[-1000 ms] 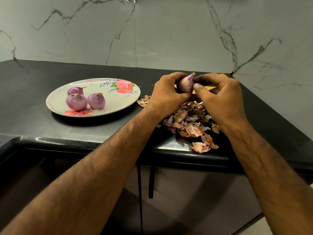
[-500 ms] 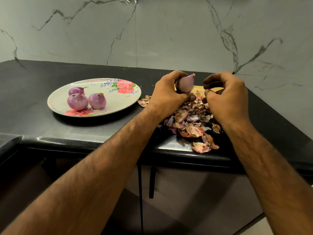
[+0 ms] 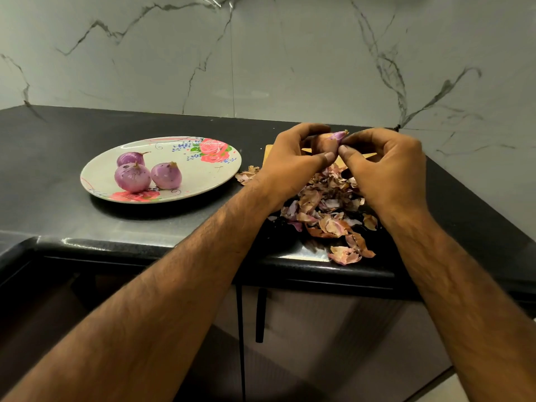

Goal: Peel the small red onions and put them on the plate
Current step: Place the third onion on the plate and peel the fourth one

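My left hand [image 3: 293, 163] grips a small red onion [image 3: 333, 139] above the counter, with most of the bulb hidden behind my fingers. My right hand [image 3: 388, 169] meets it from the right, thumb and forefinger pinching the skin at the onion's tip. Three peeled purple onions [image 3: 133, 177] [image 3: 166, 175] [image 3: 131, 158] sit together on the left half of a floral white plate [image 3: 203, 175], which lies on the black counter to the left of my hands.
A heap of dry onion skins [image 3: 327, 210] lies under my hands and spills to the counter's front edge [image 3: 319, 261]. A wooden board [image 3: 268, 152] shows partly behind my left hand. A marble wall backs the counter; cabinet doors are below.
My right hand, which had drawn away from the onion half a second ago, has come back to its tip. The left hand kept holding the onion, turned slightly.
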